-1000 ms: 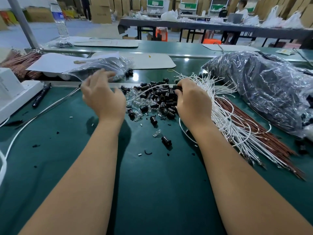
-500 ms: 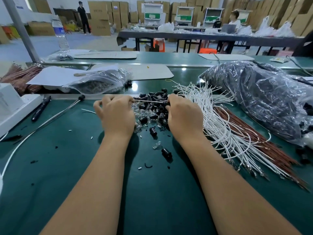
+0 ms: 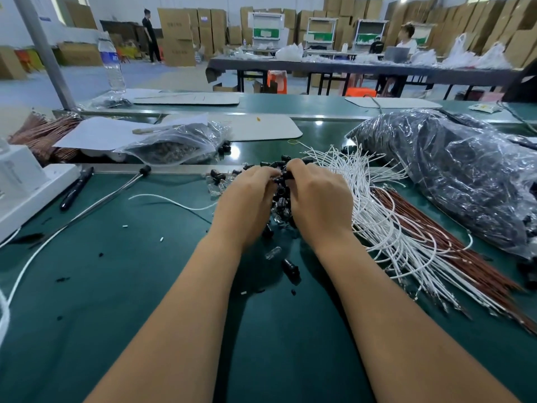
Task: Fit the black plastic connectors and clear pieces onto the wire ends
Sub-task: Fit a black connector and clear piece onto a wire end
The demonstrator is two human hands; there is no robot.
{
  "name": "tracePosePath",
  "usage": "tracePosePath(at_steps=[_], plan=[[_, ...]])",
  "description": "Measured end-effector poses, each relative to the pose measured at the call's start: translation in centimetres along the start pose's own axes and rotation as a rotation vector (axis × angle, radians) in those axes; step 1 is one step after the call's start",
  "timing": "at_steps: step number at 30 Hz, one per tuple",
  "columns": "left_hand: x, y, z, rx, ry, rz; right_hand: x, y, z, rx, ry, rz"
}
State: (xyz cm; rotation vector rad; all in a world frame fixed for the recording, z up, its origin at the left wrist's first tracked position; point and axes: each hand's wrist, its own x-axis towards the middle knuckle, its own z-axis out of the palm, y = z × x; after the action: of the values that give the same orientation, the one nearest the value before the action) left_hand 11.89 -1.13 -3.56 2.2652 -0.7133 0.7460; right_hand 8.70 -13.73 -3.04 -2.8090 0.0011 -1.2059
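- Both hands have drawn together since half a second ago: the left hand (image 3: 247, 205) and right hand (image 3: 318, 199) now meet fingertip to fingertip over the far side of the pile of black connectors (image 3: 280, 199), where before they sat apart on either side of it.
- Right grip: fingers curled, pinching a black connector (image 3: 286, 175) at the fingertips.
- Left grip: fingers curled in toward that same connector; what they pinch is too small and hidden to name for certain.
- One white wire (image 3: 171, 201) trails from under the left hand out across the green bench (image 3: 145, 286) to the left.
- Small clear pieces (image 3: 216, 186) lie mixed in at the left edge of the pile; one more clear piece (image 3: 273, 253) lies alone nearer the person, with a stray black connector (image 3: 290, 267) just beside it.
- Bundle of white wires (image 3: 386, 222) fans out just right of the right hand, with brown wires (image 3: 453, 251) lying along its far side.
- Large dark plastic bag (image 3: 453, 175) sits on the right of the bench; a smaller clear bag (image 3: 177, 144) sits behind and to the left of the pile.
- Black pen (image 3: 76, 189) lies at the left, near a white box (image 3: 26, 184).
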Motion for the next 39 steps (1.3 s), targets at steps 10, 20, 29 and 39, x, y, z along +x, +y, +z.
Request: tracePosePath(at_steps=[10,20,29,39], plan=[[-0.3,-2.1,-0.6,0.111,0.161,-0.257,-0.1,0.9,0.6,0.131,-0.021,0.034],[0.0,-0.4,0.0,-0.179,0.062,-0.109,0.0,0.7,0.3,0.352,-0.122,0.038],[-0.1,-1.7,-1.6,-0.321,0.195,-0.34,-0.3,1.3,0.8,0.469,-0.128,0.145],[-0.1,-1.9,-1.2,-0.288,0.174,-0.347,-0.3,1.4,0.5,0.716,-0.067,0.257]])
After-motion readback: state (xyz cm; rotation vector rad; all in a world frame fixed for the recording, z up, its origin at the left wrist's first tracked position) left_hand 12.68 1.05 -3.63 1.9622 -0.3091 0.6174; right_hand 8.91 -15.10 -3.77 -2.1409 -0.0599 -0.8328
